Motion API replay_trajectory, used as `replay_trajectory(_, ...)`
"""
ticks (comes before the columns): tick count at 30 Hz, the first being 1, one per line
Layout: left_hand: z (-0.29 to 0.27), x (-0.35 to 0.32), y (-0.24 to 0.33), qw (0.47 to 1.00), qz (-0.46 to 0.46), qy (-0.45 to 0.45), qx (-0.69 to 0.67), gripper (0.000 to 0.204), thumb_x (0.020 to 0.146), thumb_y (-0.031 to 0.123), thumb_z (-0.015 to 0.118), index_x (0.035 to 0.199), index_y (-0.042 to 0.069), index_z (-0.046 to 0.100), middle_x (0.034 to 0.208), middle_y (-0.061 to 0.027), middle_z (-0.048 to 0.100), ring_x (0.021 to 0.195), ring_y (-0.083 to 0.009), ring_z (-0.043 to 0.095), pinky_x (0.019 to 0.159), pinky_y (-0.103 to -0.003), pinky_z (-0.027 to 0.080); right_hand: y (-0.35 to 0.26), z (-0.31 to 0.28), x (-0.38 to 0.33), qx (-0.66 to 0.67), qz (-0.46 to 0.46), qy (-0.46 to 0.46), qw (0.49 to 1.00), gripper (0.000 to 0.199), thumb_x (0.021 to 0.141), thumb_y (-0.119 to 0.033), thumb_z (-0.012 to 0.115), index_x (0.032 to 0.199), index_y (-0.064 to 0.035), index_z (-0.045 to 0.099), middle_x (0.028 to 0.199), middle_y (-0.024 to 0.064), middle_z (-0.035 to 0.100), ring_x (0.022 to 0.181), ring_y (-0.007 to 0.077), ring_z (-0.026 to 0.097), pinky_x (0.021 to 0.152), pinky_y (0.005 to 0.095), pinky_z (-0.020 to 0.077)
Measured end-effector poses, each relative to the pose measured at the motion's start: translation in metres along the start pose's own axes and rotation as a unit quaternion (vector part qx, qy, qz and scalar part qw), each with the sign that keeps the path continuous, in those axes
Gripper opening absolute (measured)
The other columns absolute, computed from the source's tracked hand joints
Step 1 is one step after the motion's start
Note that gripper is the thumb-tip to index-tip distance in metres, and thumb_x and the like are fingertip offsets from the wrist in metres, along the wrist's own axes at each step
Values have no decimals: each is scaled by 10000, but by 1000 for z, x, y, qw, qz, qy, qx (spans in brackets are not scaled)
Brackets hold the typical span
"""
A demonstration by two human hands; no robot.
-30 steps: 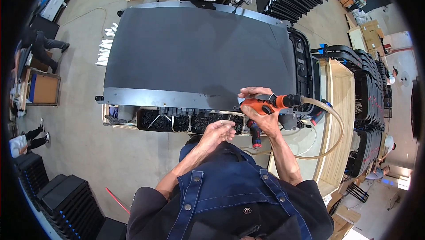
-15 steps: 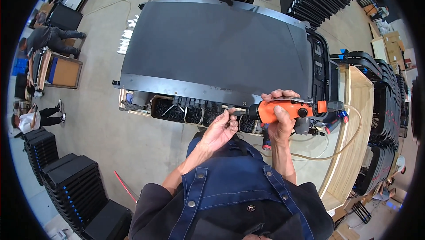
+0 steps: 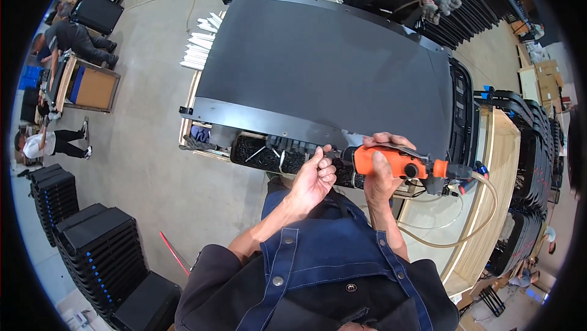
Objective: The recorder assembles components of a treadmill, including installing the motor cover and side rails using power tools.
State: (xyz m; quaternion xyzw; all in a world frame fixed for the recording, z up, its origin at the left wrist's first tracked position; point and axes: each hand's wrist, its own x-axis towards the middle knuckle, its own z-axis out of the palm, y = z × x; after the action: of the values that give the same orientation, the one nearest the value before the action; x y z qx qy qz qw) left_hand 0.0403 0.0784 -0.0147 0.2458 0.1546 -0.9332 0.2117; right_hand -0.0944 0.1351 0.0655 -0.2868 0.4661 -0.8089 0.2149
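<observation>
Head view, orange tool [image 3: 397, 165] in right grip [image 3: 380, 185], pointing left

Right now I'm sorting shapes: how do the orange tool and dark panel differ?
The orange tool is compact and rounded; the dark panel is far larger and flat. The tool is held in the right hand; the panel lies beyond it. The tool trails a pale hose; the panel has a grey strip along its near edge.

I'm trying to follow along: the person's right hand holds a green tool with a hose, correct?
Not quite: the tool is orange, not green, as the head view shows. The right hand does hold it, and it has a hose.
</observation>
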Motion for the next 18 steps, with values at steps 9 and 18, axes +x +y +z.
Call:
replay_trajectory(9,-5,-1,92,996,-47,-7,-76,264,1089,349,491,1171,117,589,641,46,420,537,-88,389,488,-235,355,47,89,-6,-47,-11,-48,998,486,868,-17,756,1251,-49,459,1145,193,639,1016,282,680,936,454,568)
replay_trajectory(18,-12,0,120,993,-100,21,-57,260,1066,361,541,1108,113,610,667,54,414,555,-75,353,502,-224,313,63,124,-4,-113,-3,-76,991,469,852,35,742,1230,-31,474,1148,202,650,1013,278,695,918,424,592)
